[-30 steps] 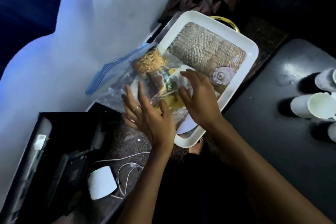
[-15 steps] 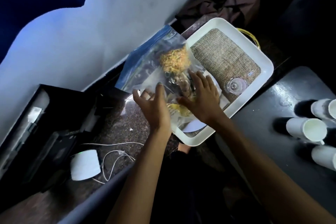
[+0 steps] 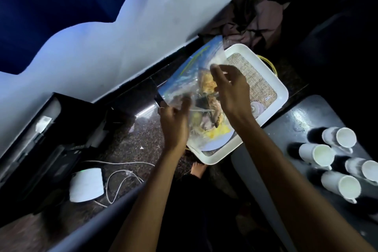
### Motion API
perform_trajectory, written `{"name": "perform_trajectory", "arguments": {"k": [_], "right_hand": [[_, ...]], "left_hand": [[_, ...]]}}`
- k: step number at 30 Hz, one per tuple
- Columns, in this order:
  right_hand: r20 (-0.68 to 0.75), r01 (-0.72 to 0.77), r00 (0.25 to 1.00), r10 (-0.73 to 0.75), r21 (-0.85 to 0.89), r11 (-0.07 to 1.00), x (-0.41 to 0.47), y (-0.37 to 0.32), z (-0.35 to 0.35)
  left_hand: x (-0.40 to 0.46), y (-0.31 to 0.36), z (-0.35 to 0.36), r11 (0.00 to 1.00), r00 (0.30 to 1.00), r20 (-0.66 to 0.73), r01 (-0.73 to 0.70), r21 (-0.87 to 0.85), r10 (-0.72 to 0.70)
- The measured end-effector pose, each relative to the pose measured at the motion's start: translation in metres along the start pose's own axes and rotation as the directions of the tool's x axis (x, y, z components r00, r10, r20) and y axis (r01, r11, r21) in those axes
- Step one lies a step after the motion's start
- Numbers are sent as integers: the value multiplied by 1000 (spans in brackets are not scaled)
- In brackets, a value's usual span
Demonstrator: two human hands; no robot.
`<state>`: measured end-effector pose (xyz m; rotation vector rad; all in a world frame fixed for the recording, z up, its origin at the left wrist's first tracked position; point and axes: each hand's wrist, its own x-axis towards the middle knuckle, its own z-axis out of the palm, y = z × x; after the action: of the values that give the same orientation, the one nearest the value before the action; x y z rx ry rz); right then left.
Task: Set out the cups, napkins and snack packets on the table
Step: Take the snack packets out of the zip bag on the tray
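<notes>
- The left hand (image 3: 173,122) holds the clear bag of snacks (image 3: 196,92) by its near edge.
- The right hand (image 3: 231,90) pinches the bag's top, above the white tray (image 3: 282,92).

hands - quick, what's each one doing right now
Left hand: grips the lower edge of the clear zip bag of snack packets.
Right hand: pinches the bag's upper side, above the white tray.

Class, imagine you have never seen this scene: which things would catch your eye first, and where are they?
First, the clear plastic zip bag of snack packets, gripped by the left hand and right hand above the white rectangular tray at centre. Next, the four white ceramic cups on the dark table at the right.
</notes>
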<state>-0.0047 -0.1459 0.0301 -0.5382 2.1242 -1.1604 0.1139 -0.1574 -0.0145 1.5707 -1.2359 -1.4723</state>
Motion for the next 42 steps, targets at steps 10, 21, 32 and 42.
{"name": "perform_trajectory", "arguments": {"k": [10, 21, 32, 42], "right_hand": [[39, -139, 989, 143, -101, 985, -8, -12, -11], [28, 13, 1000, -11, -92, 996, -70, -5, -52], [44, 53, 998, -49, -94, 994, -79, -2, -63], [-159, 59, 985, -63, -33, 998, -82, -2, -80]], "left_hand": [[-46, 28, -7, 983, 935, 353, 29, -180, 37], [-34, 65, 5, 938, 871, 436, 72, 339, -224], [-36, 83, 19, 798, 927, 296, 6, 602, -231], [-41, 78, 5, 749, 980, 197, -128, 650, -4]]}}
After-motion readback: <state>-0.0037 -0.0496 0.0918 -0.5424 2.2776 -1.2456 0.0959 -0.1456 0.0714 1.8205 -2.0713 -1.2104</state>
